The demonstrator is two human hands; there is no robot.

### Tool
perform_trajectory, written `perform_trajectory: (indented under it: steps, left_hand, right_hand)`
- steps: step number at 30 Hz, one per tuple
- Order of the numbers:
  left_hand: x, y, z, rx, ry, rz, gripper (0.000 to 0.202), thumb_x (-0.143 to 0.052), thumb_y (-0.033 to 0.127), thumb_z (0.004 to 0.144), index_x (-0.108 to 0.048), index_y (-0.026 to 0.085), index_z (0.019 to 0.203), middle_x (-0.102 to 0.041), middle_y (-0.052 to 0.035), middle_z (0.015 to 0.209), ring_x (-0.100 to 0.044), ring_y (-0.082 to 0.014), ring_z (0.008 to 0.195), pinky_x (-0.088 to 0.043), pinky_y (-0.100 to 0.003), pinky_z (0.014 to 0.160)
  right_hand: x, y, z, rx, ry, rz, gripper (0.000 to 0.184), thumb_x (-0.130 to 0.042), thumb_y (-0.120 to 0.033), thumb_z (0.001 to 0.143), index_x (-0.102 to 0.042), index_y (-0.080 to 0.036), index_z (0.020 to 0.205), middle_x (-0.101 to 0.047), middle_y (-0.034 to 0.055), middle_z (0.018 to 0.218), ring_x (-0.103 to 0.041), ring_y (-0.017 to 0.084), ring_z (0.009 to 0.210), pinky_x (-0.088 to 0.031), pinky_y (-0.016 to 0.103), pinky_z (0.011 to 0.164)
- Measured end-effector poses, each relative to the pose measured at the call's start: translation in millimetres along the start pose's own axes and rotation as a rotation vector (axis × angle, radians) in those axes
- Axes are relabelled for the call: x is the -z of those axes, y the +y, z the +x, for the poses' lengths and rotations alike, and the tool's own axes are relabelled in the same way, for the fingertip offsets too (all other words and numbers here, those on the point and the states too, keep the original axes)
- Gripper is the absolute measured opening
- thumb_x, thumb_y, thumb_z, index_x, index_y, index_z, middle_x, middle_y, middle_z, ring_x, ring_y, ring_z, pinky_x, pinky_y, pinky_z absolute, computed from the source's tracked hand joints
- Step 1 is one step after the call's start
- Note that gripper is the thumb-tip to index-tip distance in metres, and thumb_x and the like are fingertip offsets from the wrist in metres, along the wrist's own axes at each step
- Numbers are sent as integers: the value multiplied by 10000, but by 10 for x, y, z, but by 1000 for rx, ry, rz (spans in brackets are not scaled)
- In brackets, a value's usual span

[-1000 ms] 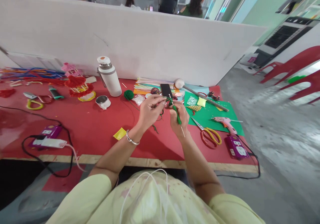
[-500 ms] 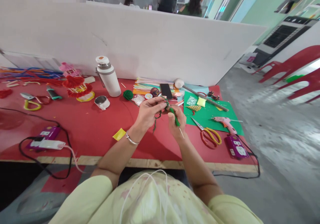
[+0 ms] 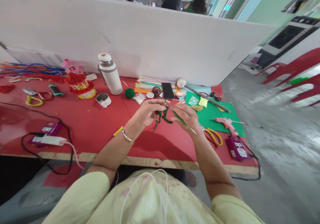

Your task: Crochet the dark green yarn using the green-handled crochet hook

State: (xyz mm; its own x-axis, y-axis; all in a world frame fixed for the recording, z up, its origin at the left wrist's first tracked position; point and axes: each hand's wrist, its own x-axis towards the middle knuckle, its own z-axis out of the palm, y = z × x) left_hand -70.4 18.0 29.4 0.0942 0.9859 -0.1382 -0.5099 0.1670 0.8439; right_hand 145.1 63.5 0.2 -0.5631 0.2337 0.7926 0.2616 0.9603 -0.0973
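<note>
My left hand (image 3: pixel 149 112) pinches a narrow strip of dark green crochet work (image 3: pixel 167 118), whose end curls down between the hands. A loose green yarn tail (image 3: pixel 157 122) dangles below the left fingers. In my right hand (image 3: pixel 186 115) is a crochet hook (image 3: pixel 180 118) with a green handle; its bare metal end points back toward the wrist. The hook's front tip meets the yarn near the left fingertips, too small to make out exactly. Behind the hands sits a ball of green yarn (image 3: pixel 129 93).
Scissors (image 3: pixel 214 136), a pink glue gun (image 3: pixel 227 124) and a purple power socket (image 3: pixel 237 147) lie at the right. A white flask (image 3: pixel 110 75), its cup (image 3: pixel 103 100) and a phone (image 3: pixel 167 90) are behind. A white partition (image 3: pixel 160 44) borders the table (image 3: pixel 100 137).
My hands have moved apart, the right one shifting right with the hook. More of the green crochet strip shows between them. The view has shifted slightly.
</note>
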Motion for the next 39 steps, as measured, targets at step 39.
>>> perform_trajectory:
  steps: [39]
  left_hand:
    - [-108, -60, -26, -305, 38, 40, 259, -917, 157, 585, -847, 165, 834, -644, 14, 640, -501, -50, 555, -387, -200, 514]
  right_hand:
    - [-153, -416, -9, -363, 249, 334, 325, -662, -330, 1010, -720, -330, 1329, -761, 70, 1314, -755, 240, 1167, -660, 406, 988]
